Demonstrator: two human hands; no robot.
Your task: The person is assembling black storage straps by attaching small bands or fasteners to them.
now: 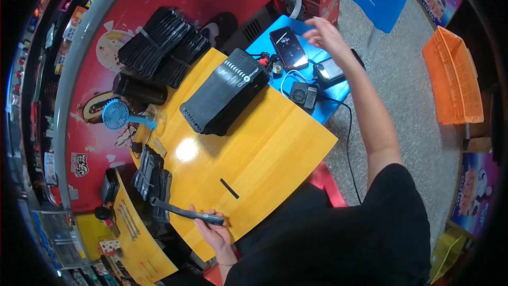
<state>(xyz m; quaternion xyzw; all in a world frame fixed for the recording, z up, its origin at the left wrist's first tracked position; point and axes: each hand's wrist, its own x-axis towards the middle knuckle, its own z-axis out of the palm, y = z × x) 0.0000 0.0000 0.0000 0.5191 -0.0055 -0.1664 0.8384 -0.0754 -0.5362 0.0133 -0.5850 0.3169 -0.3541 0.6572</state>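
Note:
My left hand (214,231), low over the yellow tabletop (286,143), is closed on a slim black folded strap-like piece (185,213) with a long tail pointing left. A short black strip (229,188) lies flat on the wood just beyond it. My right hand (325,36) is raised at the far right, its fingers apart and holding nothing. Nearest to it is a phone (289,47) with a lit screen, lying on a blue stool (320,111). A tall stack of flat black packages (225,92) stands at the table's far side.
Bundled black packages (164,45) and a dark cylinder (140,89) rest beyond the table. A blue hand fan (117,115) and more black bundles (151,175) line its left edge. A black cable (349,143) hangs off the stool. An orange crate (452,77) stands right.

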